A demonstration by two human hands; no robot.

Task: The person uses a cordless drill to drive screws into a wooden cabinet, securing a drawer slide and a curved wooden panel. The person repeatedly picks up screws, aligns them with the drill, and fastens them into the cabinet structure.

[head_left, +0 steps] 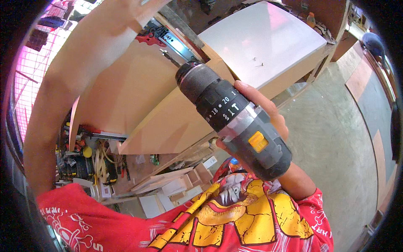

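A grey and black cordless drill (235, 117) is gripped in my right hand (264, 103), its fingers wrapped round the body. The drill's bit (170, 58) points up and left, toward a metal drawer slide (178, 45) on the inside of a wooden panel. Beside the slide sits a red clamp-like tool (150, 40), partly behind my left arm. My left hand (147, 7) reaches to the top edge of the view beyond the slide. Its fingers are cut off there, so what it touches is hidden.
Two screws (257, 62) lie on a white-topped board (268, 38) at the upper right. A wooden cabinet panel (168, 122) stands in front of me. Tools and straps (92, 161) are piled at lower left, with wood offcuts (176, 185) below. Concrete floor (327, 134) stretches to the right.
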